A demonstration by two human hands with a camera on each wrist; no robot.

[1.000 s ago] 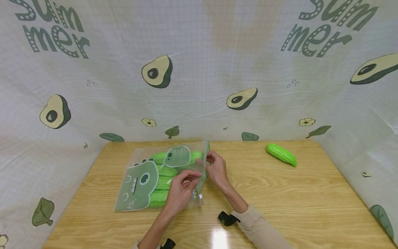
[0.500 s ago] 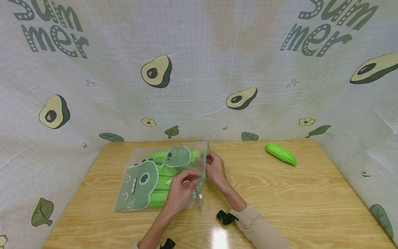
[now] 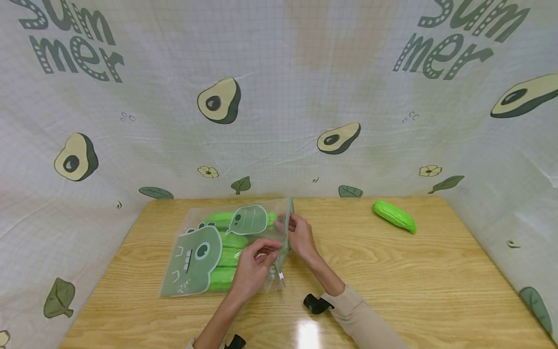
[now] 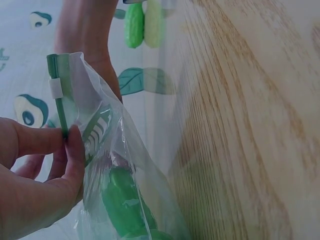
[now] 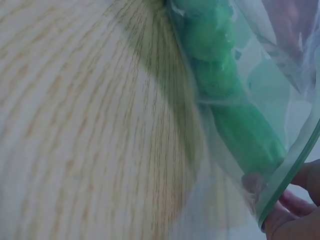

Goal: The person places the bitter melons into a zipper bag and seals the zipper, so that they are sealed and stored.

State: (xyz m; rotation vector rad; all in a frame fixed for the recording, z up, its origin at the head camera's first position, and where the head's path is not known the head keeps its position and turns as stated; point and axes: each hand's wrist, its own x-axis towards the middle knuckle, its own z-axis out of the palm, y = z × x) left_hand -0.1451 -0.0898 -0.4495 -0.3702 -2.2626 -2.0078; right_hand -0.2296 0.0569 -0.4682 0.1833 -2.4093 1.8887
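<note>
On the table lies a clear zip bag (image 3: 183, 266) with a green dinosaur print, its mouth to the right. Several green cucumbers (image 3: 222, 278), ridged and glossy, lie inside it. My left hand (image 3: 253, 266) pinches the near part of the bag's green zip edge (image 4: 60, 107), thumb against fingers, below a white slider (image 4: 56, 88). Through the mouth's far part, my right hand (image 3: 302, 236) reaches with its fingertips (image 5: 254, 181) inside, at the end of the uppermost cucumber (image 5: 250, 140). Plastic and the zip edge partly hide those fingers.
A single green cucumber (image 3: 394, 216) lies at the back right of the wooden table (image 3: 392, 281). Behind and at both sides hangs a pale cloth (image 3: 279, 106) printed with avocados. Black wrist devices (image 3: 317, 304) sit at both sleeves.
The uppermost cucumber has slid a little leftward, deeper into the bag, and my right hand has shifted slightly left with it. The left hand holds its place on the zip edge.
</note>
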